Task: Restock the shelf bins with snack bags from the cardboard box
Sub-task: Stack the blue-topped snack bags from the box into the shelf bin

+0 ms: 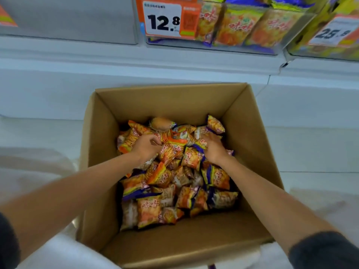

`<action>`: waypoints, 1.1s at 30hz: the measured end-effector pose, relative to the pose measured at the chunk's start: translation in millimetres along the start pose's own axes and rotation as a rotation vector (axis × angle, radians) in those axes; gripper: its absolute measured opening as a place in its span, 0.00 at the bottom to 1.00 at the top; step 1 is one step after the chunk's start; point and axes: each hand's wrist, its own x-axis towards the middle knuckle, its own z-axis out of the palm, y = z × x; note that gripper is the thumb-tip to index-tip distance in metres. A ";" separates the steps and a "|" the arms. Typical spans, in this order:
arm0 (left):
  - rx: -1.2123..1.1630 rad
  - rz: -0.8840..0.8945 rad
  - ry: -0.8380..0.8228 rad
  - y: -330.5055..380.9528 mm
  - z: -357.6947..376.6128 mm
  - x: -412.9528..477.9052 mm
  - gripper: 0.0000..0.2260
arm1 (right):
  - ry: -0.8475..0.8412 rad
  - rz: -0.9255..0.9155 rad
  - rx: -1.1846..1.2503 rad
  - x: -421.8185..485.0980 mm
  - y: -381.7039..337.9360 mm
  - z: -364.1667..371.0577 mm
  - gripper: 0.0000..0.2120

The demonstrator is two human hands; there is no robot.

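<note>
Snack bags (pixel 174 177) lie heaped in the cardboard box (pixel 171 101) right under both grips: your left hand (pixel 146 146) curls onto one, your right hand (pixel 213 149) has its fingers buried so its hold is unclear, and the shelf bin (pixel 252 49) waits at 1 o'clock, nearer your right.

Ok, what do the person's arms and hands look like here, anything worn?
Both forearms are bare. Dark sleeves, the left sleeve and right sleeve, end near the elbows. The left hand and right hand show no gloves or watch.
</note>
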 end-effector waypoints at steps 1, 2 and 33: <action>-0.001 -0.007 -0.011 -0.8 2.8 -0.6 0.03 | -0.014 0.029 -0.030 2.0 3.7 5.7 0.39; 0.001 -0.009 -0.022 -1.7 5.2 -1.8 0.02 | -0.006 0.048 -0.083 3.5 6.4 10.1 0.42; -0.707 -0.278 -0.090 15.2 0.4 0.0 0.15 | 0.193 0.019 0.094 28.2 9.8 -32.9 0.30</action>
